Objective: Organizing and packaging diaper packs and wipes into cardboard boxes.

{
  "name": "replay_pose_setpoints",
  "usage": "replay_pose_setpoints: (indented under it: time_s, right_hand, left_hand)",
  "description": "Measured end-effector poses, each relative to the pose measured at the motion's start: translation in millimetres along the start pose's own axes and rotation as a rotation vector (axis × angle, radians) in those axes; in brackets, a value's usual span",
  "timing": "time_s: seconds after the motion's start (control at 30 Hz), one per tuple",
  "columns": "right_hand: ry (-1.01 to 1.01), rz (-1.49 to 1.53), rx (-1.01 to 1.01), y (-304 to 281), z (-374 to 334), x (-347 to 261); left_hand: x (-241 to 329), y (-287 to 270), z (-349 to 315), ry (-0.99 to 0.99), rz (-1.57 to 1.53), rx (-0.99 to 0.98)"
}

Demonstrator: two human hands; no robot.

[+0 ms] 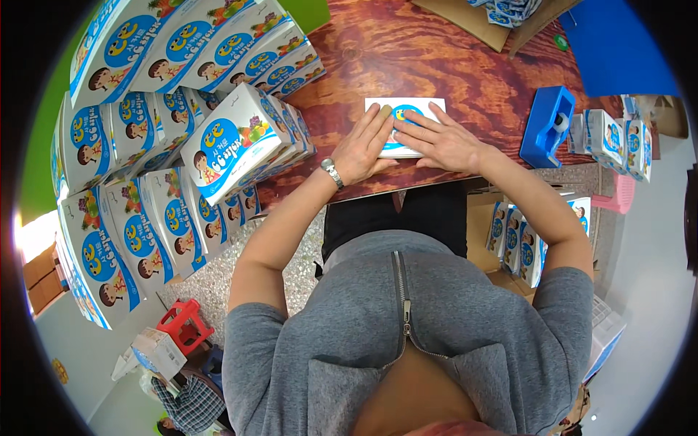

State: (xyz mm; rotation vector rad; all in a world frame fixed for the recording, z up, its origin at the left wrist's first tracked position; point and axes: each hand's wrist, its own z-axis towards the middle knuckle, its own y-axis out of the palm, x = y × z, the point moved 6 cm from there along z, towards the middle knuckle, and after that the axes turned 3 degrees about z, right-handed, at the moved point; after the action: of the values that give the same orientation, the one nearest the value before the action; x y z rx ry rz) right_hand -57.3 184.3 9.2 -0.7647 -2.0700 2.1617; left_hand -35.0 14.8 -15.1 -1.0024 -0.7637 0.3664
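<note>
— Nearest the camera, a grey zip-front top (342, 291) is seen, with bare forearms extended from its short sleeves. Toward what are they directed?

— Toward a wood-grained desk (349, 54), near whose front edge a printed white carton (407, 106) is laid. It is partly covered by the left hand (362, 149) and the right hand (445, 143); how thick it is cannot be told.

— How is the left one held?

— Flattened, palm down, with its fingers stretched over the carton's left part. Nothing is gripped by it. On that wrist a metal-banded wristwatch (332, 173) is worn.

— And the right one?

— Flattened likewise, with its fingers spread across the carton's right part; nothing is clasped there either. Between the fingers, a patch of blue print is left exposed.

— What is set around them?

— To the right, a blue tape dispenser (542, 127) is stood on the desk, and packed cartons (618, 142) are grouped beyond it. At the far side, packets (509, 14) are held in a cardboard box (465, 25).

— And to the left?

— Blue-and-white cartons (231, 149) are piled high, printed with fruit and a cartoon figure. Farther down, a red plastic stool (174, 327) is seen, and near it a person in a checked shirt (195, 400) is partly shown.
</note>
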Motion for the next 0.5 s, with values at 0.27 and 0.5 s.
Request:
replay_pose_setpoints:
  time_s: [0.27,0.5]
  right_hand:
    - [0.010,-0.173,0.042,8,5,-10]
    - [0.045,-0.147,0.232,22,-9,-6]
  left_hand:
    - [-2,-2,-2,-0.031,-0.045,0.122]
    - [3,-3,-7,0.024,0.025,0.193]
